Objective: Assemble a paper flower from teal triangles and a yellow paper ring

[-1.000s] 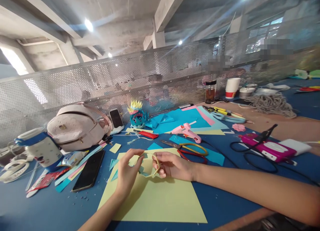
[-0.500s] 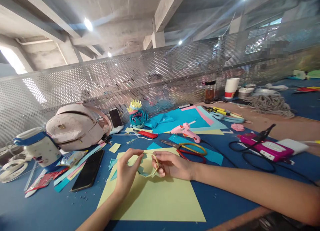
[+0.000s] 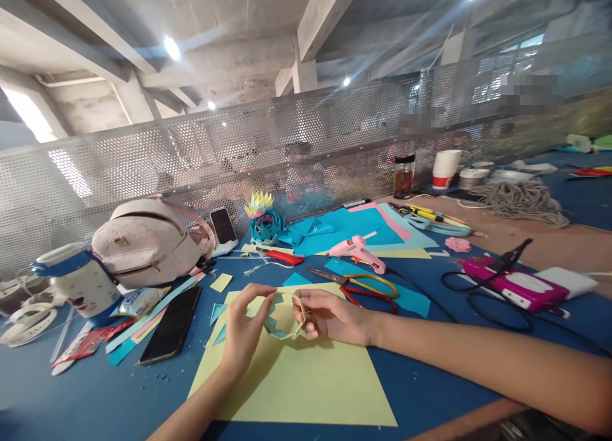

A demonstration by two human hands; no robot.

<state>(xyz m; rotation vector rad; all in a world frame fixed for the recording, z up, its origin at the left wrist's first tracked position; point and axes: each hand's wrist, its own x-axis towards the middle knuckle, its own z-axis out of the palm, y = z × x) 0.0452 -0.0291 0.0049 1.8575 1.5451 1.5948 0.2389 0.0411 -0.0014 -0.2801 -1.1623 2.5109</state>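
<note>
Yellow, zigzag-cut paper strip (image 3: 287,313) sits at lower centre, pinched between the left hand (image 3: 243,332) and right hand (image 3: 335,317), each grip pressed on it. Below lies a pale yellow paper sheet (image 3: 306,383) on the blue counter (image 3: 95,403); yellow-handled scissors (image 3: 363,280) lie just beyond.

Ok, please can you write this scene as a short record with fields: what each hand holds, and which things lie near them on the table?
left hand: pinches one end of a zigzag paper strip
right hand: pinches the other end of the strip, curled yellow
under the hands: yellow sheet on the blue table
behind the right hand: scissors, pink glue gun
left of the hands: black phone, pale backpack
far back: paper flower
</note>
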